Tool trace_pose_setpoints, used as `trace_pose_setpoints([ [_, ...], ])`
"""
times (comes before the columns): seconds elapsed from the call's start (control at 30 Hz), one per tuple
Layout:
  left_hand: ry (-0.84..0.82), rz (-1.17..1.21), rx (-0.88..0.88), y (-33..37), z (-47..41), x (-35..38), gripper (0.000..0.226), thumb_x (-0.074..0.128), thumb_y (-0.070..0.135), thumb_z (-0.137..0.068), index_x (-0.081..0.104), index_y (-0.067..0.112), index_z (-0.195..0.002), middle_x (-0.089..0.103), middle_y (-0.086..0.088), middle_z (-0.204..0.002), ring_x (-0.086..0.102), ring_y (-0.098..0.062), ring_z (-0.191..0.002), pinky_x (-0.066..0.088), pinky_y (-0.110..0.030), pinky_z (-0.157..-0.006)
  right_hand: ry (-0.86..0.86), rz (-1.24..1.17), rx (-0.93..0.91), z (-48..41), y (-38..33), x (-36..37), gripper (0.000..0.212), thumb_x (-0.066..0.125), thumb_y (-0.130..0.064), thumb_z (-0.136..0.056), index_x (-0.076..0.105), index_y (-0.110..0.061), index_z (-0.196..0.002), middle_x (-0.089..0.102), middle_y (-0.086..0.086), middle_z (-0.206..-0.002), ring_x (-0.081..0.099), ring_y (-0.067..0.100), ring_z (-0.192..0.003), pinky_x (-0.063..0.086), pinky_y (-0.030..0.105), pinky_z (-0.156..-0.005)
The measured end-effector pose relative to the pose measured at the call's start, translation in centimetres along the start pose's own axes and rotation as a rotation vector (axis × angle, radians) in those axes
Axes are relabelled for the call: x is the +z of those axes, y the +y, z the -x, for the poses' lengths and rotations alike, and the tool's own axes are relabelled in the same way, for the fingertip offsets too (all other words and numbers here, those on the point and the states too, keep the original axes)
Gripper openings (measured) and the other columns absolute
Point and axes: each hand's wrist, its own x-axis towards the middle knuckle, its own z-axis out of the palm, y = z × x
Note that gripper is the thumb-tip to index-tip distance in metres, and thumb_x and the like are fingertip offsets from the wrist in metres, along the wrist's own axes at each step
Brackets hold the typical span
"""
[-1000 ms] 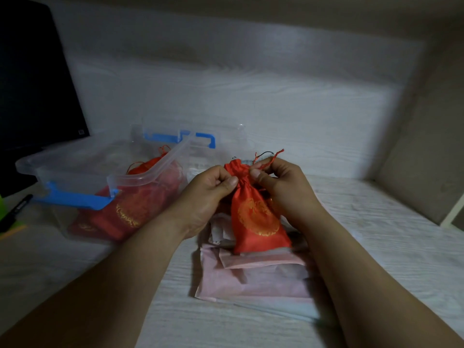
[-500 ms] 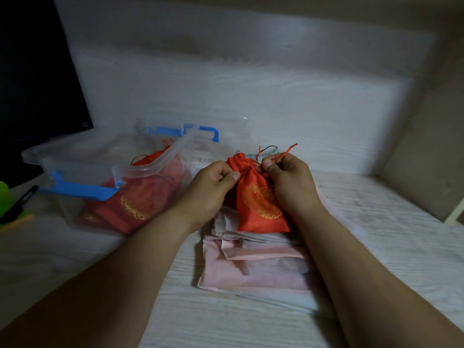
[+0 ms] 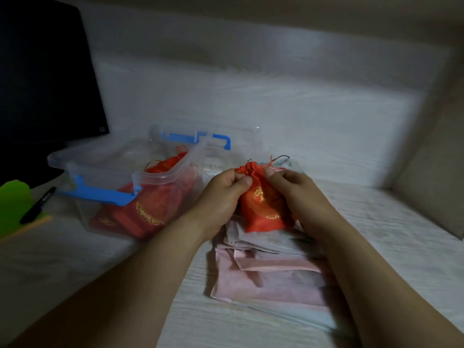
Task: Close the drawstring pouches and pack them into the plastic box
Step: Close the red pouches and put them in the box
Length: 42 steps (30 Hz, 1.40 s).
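1. The red pouch with a gold print is held upright between both hands, its bottom edge touching the pile of flat pink and grey pouches on the table.
2. The left hand has its fingers curled, thumb and forefinger pinching the gathered neck of the red pouch from the left.
3. The right hand is curled too, pinching at the neck's right side, where the red cords stick up; just what lies between its fingertips cannot be told.
4. The clear plastic box stands open just left of the left hand, its right rim near the knuckles but apart from them. Other red pouches lie inside, heaped toward the right wall.
5. A blue latch juts from the box's near edge; a blue handle shows behind the box.
6. Bare table stretches right of the right forearm up to a beige side panel, and also in front of the box at the near left.
7. Left of the box lie a black marker and a green object, with a dark screen behind them.
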Motion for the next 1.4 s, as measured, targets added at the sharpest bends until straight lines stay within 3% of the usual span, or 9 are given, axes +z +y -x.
trace_pose_setpoints([
  [0.1, 0.090, -0.041, 0.059, -0.1, -0.2, -0.2, 0.016, 0.061, 0.031, -0.098, 0.065, 0.022, -0.085, 0.067, -0.008, -0.081, 0.058, -0.022, -0.078, 0.049, -0.041, -0.076, -0.121, 0.015, 0.044, 0.3, -0.3, -0.3, 0.033, 0.077, -0.042, -0.083, 0.069, -0.011, -0.084, 0.063, 0.012, -0.073, 0.052, 0.027, -0.060, 0.041, 0.030, -0.054],
  [0.23, 0.194, -0.046, 0.062, -0.2, -0.3, -0.7, 0.029, 0.058, 0.034, -0.103, 0.063, 0.019, -0.078, 0.063, 0.001, -0.064, 0.057, -0.015, -0.062, 0.047, -0.035, -0.065, -0.015, -0.099, 0.102, 0.6, -1.3, 0.1, 0.025, 0.073, -0.027, -0.091, 0.067, -0.008, -0.077, 0.057, 0.021, -0.074, 0.050, 0.025, -0.059, 0.044, 0.031, -0.054],
  [0.4, 0.242, 0.001, -0.033, 0.3, -0.2, -0.7, 0.028, 0.046, 0.027, -0.110, 0.055, 0.014, -0.088, 0.057, -0.006, -0.059, 0.051, -0.019, -0.042, 0.038, -0.022, -0.042, 0.074, -0.116, 0.097, 0.2, -7.3, 0.7, 0.022, 0.063, -0.020, -0.100, 0.065, -0.012, -0.080, 0.054, 0.009, -0.059, 0.049, 0.016, -0.047, 0.042, 0.022, -0.040],
  [0.57, 0.276, -0.126, -0.033, 0.5, 0.3, -0.9, 0.028, 0.051, 0.032, -0.106, 0.062, 0.011, -0.090, 0.062, 0.001, -0.057, 0.058, -0.013, -0.051, 0.044, -0.026, -0.055, 0.022, -0.159, 0.062, -2.0, -13.1, 5.4, 0.018, 0.061, -0.022, -0.102, 0.067, -0.008, -0.092, 0.059, 0.007, -0.051, 0.055, 0.012, -0.043, 0.044, 0.021, -0.042],
  [0.67, 0.230, -0.148, -0.032, 1.3, 0.5, -0.9, 0.027, 0.047, 0.026, -0.104, 0.060, 0.003, -0.096, 0.059, -0.006, -0.058, 0.052, -0.011, -0.042, 0.042, -0.021, -0.046, -0.037, -0.176, 0.081, -3.1, -15.4, 9.2, 0.016, 0.062, -0.021, -0.102, 0.070, -0.007, -0.102, 0.062, 0.006, -0.051, 0.057, 0.010, -0.041, 0.047, 0.022, -0.043],
  [0.8, 0.187, -0.104, 0.001, 1.7, 1.3, -1.1, 0.024, 0.046, 0.021, -0.104, 0.056, 0.009, -0.086, 0.054, -0.002, -0.052, 0.048, -0.012, -0.042, 0.042, -0.022, -0.046, -0.269, -0.028, 0.128, -3.2, -16.2, 12.8, 0.045, 0.062, -0.041, -0.101, 0.066, 0.002, -0.115, 0.076, 0.014, -0.077, 0.069, 0.017, -0.055, 0.052, 0.023, -0.046],
  [0.9, 0.162, -0.143, -0.017, 1.8, 1.5, -1.3, 0.025, 0.047, 0.017, -0.102, 0.052, 0.014, -0.078, 0.054, 0.001, -0.051, 0.050, -0.012, -0.043, 0.041, -0.021, -0.045, -0.157, 0.428, -0.066, -3.0, -14.9, 12.7, 0.050, 0.054, -0.052, -0.102, 0.074, -0.007, -0.101, 0.079, 0.005, -0.083, 0.064, 0.013, -0.057, 0.050, 0.025, -0.055],
  [1.17, 0.191, -0.180, -0.018, 0.5, 0.5, -0.9, 0.020, 0.055, 0.036, -0.097, 0.060, 0.019, -0.087, 0.065, -0.003, -0.063, 0.061, -0.022, -0.057, 0.053, -0.046, -0.062, -0.019, 0.208, -0.012, -2.7, -9.4, 7.8, 0.031, 0.061, -0.034, -0.102, 0.076, -0.008, -0.095, 0.072, 0.008, -0.073, 0.049, 0.012, -0.042, 0.039, 0.023, -0.045],
  [1.4, 0.250, -0.342, 0.069, -0.7, -0.3, -1.1, 0.011, 0.062, 0.022, -0.096, 0.064, 0.022, -0.086, 0.067, 0.006, -0.076, 0.062, -0.011, -0.071, 0.053, -0.031, -0.073, 0.116, 0.243, 0.038, -2.7, -4.5, 2.1, 0.032, 0.064, -0.038, -0.099, 0.077, -0.011, -0.088, 0.067, 0.013, -0.071, 0.051, 0.020, -0.054, 0.042, 0.035, -0.057],
])
